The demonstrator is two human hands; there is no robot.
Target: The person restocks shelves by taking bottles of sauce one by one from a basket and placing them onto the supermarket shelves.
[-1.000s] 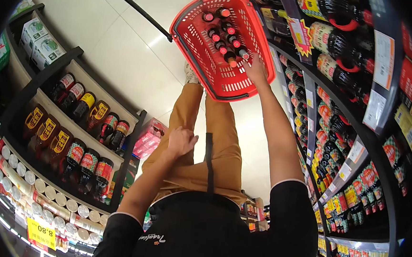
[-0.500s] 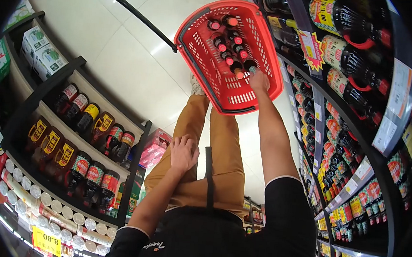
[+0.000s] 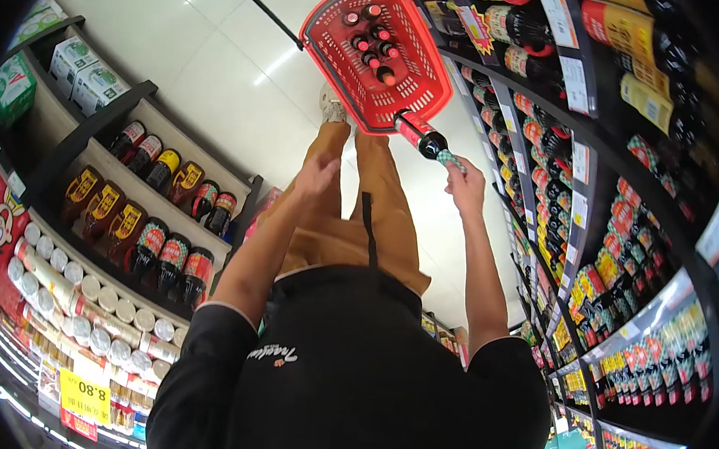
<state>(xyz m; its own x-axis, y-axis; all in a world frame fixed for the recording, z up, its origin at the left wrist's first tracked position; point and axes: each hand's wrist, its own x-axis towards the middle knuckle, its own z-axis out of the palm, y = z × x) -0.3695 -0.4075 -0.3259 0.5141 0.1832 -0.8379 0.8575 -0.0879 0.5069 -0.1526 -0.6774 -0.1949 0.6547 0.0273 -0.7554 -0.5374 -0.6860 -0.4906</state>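
Note:
My right hand (image 3: 465, 184) is closed around the green-and-white checked neck of a dark sauce bottle (image 3: 420, 134) with a red label. The bottle is tilted, its base end at the near rim of a red shopping basket (image 3: 310, 42). Inside the basket several dark bottles (image 3: 371, 61) with red caps stand close together. My left hand (image 3: 319, 174) hangs over my left thigh, its fingers loosely apart and somewhat blurred, with nothing visible in it.
Shelves of sauce bottles (image 3: 582, 198) run along the right side. On the left, a lower shelf holds dark bottles (image 3: 162, 244) and boxes (image 3: 86, 76). Cylindrical packs (image 3: 104, 307) and a yellow price sign (image 3: 85, 395) are at lower left. Pale floor tiles (image 3: 222, 40) lie beyond.
My right hand has drawn the bottle from inside the basket back to its near rim. My left hand has lifted from my thigh. The basket appears higher in view as the camera shifts.

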